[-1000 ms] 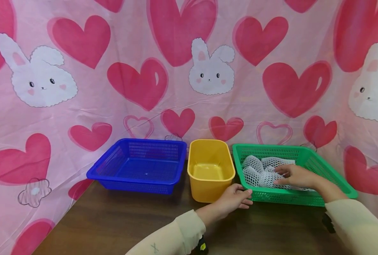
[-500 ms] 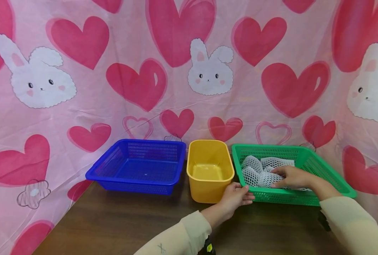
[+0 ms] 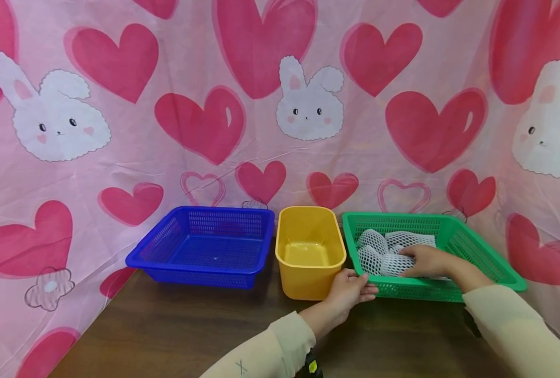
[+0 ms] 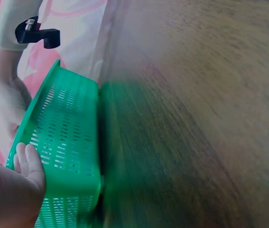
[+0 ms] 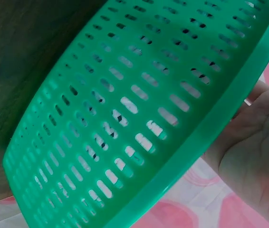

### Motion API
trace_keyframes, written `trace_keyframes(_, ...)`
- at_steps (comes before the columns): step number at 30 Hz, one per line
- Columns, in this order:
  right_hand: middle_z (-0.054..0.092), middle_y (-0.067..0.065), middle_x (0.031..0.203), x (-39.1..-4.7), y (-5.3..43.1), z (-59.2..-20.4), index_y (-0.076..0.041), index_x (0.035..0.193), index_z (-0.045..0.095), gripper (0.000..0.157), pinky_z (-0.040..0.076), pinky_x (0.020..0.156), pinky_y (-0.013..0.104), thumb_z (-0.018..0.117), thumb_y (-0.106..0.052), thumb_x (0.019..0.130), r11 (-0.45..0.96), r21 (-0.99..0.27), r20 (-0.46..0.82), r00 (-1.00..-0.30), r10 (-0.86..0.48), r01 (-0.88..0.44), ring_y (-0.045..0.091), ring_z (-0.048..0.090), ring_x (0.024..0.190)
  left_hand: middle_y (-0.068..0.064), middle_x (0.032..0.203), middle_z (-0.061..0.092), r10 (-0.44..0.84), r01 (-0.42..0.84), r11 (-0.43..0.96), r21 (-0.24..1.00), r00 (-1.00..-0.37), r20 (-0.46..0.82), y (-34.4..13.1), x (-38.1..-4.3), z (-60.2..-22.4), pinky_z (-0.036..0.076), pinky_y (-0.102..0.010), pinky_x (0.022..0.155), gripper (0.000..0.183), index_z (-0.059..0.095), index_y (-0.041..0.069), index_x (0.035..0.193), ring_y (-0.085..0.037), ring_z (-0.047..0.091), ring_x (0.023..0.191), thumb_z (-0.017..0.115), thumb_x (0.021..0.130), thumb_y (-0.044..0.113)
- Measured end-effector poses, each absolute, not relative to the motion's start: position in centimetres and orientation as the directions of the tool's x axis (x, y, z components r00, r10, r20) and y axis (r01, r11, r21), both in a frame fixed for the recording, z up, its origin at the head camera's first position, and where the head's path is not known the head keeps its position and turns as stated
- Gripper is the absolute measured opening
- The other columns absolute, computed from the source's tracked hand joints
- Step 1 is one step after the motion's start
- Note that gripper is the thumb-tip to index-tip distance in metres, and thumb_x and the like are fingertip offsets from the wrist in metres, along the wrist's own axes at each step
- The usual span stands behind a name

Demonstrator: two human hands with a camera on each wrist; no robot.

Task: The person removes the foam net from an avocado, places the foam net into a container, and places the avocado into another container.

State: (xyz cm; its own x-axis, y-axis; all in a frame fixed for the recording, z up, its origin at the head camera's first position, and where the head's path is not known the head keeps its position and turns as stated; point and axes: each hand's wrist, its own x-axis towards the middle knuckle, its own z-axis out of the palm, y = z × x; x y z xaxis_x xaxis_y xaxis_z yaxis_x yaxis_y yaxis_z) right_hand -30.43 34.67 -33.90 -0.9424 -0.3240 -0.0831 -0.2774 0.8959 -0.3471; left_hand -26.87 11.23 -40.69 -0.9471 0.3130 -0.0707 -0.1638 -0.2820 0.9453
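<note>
My left hand [image 3: 346,292] is at the near left corner of the green basket [image 3: 403,287], its thumb over the rim and its fingers against the outer wall. In the left wrist view, the fingers [image 4: 30,164] lie along the slotted side. Inside the basket, several white foam net sleeves [image 3: 373,257] are bunched at the left; what they may contain is hidden. My right hand [image 3: 428,261] reaches over the near rim, fingers and thumb curled around one foam net sleeve. In the right wrist view, the palm [image 5: 253,147] shows beyond the rim, the fingertips out of sight.
A yellow bin [image 3: 308,270] stands close to the green basket's left. Farther left is a blue basket [image 3: 204,275]. All stand on a dark wooden table [image 3: 190,320] against a pink curtain [image 3: 261,147] printed with hearts and rabbits.
My right hand has moved slightly left and lower onto the foam net sleeves, its fingers closing around one. My left hand has shifted right, its thumb coming over the green rim.
</note>
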Motion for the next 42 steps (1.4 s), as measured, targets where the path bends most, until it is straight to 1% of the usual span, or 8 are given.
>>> trace_keyframes(5, 0.058, 0.029, 0.121, -30.6, 34.1, -33.9, 0.012, 0.122, 0.058, 0.075, 0.041, 0.092, 0.061, 0.081, -0.042, 0.076, 0.919, -0.282, -0.086, -0.947, -0.311, -0.276, 0.048, 0.051, 0.113, -0.016, 0.089, 0.069, 0.309, -0.175, -0.280, 0.944, -0.947, -0.084, 11.2, -26.8, -40.5, 0.056, -0.037, 0.075, 0.013, 0.050, 0.002, 0.108, -0.029, 0.070, 0.083, 0.056, 0.098, 0.008)
trace_keyframes(10, 0.058, 0.030, 0.119, -30.7, 33.7, -34.0, 0.014, 0.120, 0.058, 0.072, 0.041, 0.092, 0.060, 0.081, -0.040, 0.076, 0.926, -0.241, -0.077, -0.945, -0.318, -0.292, 0.049, 0.051, 0.112, -0.018, 0.090, 0.069, 0.312, -0.170, -0.282, 0.944, -0.947, -0.077, 11.2, -26.8, -40.5, 0.056, -0.037, 0.075, 0.013, 0.050, 0.001, 0.109, -0.029, 0.070, 0.083, 0.055, 0.099, 0.007)
trace_keyframes(16, 0.057, 0.031, 0.119, -30.7, 33.2, -33.9, 0.015, 0.120, 0.057, 0.070, 0.041, 0.092, 0.060, 0.081, -0.035, 0.077, 0.931, -0.234, -0.088, -0.948, -0.306, -0.279, 0.050, 0.050, 0.113, -0.016, 0.090, 0.069, 0.322, -0.170, -0.274, 0.947, -0.944, -0.076, 11.1, -26.8, -40.5, 0.056, -0.035, 0.075, 0.013, 0.050, 0.001, 0.109, -0.026, 0.070, 0.082, 0.055, 0.099, 0.007)
trace_keyframes(24, 0.059, 0.030, 0.116, -30.9, 33.1, -33.8, 0.016, 0.118, 0.057, 0.067, 0.043, 0.090, 0.059, 0.080, -0.032, 0.078, 0.934, -0.242, -0.100, -0.950, -0.295, -0.264, 0.048, 0.053, 0.110, -0.017, 0.090, 0.069, 0.301, -0.177, -0.284, 0.942, -0.950, -0.088, 11.2, -26.8, -40.4, 0.056, -0.037, 0.074, 0.012, 0.051, 0.002, 0.107, -0.028, 0.070, 0.082, 0.056, 0.098, 0.007)
trace_keyframes(31, 0.059, 0.030, 0.115, -30.8, 33.4, -33.9, 0.017, 0.119, 0.056, 0.069, 0.043, 0.090, 0.059, 0.080, -0.034, 0.078, 0.937, -0.247, -0.102, -0.955, -0.278, -0.246, 0.048, 0.053, 0.109, -0.017, 0.090, 0.069, 0.303, -0.176, -0.283, 0.943, -0.949, -0.086, 11.2, -26.6, -40.3, 0.056, -0.038, 0.075, 0.012, 0.050, 0.002, 0.107, -0.029, 0.070, 0.083, 0.056, 0.098, 0.007)
trace_keyframes(37, 0.058, 0.032, 0.116, -30.6, 33.4, -33.4, 0.018, 0.120, 0.054, 0.071, 0.043, 0.089, 0.060, 0.079, -0.033, 0.078, 0.937, -0.235, -0.091, -0.954, -0.287, -0.260, 0.050, 0.051, 0.110, -0.018, 0.089, 0.069, 0.306, -0.176, -0.290, 0.941, -0.949, -0.083, 11.1, -26.6, -40.4, 0.056, -0.038, 0.075, 0.011, 0.050, 0.002, 0.107, -0.029, 0.070, 0.083, 0.055, 0.099, 0.006)
trace_keyframes(42, 0.057, 0.032, 0.116, -30.3, 33.3, -32.4, 0.019, 0.121, 0.052, 0.070, 0.045, 0.087, 0.059, 0.078, -0.029, 0.076, 0.934, -0.240, -0.082, -0.953, -0.292, -0.265, 0.048, 0.053, 0.108, -0.017, 0.089, 0.069, 0.301, -0.174, -0.292, 0.941, -0.950, -0.082, 11.1, -26.7, -40.3, 0.056, -0.038, 0.074, 0.012, 0.050, 0.001, 0.107, -0.029, 0.070, 0.083, 0.056, 0.098, 0.007)
